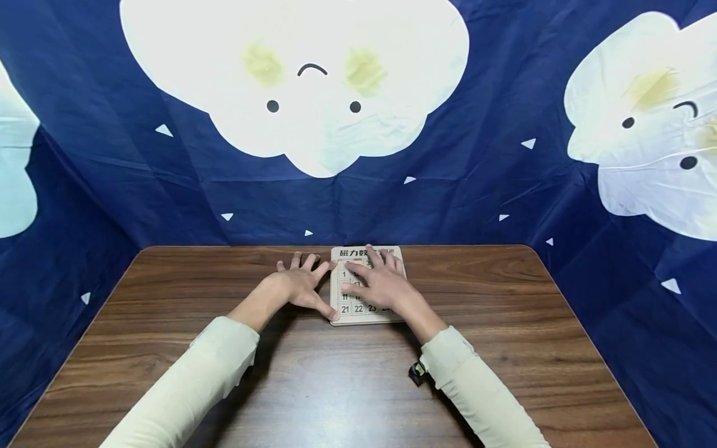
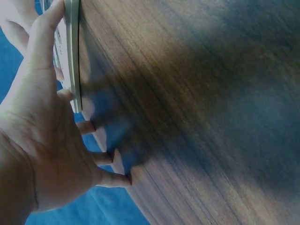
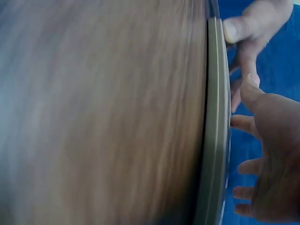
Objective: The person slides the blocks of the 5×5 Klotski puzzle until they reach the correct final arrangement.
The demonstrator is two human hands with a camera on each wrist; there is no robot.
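A pale number sliding puzzle (image 1: 359,309), a board with numbered square tiles and printed characters along its top, lies flat near the table's far edge. My left hand (image 1: 297,287) is at its left side with fingers spread; the thumb touches the lower left corner and the index finger reaches the upper left edge. In the left wrist view the other fingertips of the left hand (image 2: 51,140) point down at the tabletop. Over the tiles hovers or rests my right hand (image 1: 383,283), fingers spread, hiding several numbers. Contact there is unclear. The puzzle's thick side (image 3: 214,126) shows in the right wrist view.
A brown wood-grain table (image 1: 482,298) carries the puzzle. Behind and at both sides hangs a dark blue cloth (image 1: 358,211) with white cloud faces. A small black object (image 1: 417,373) sits beside the right sleeve cuff (image 1: 448,354).
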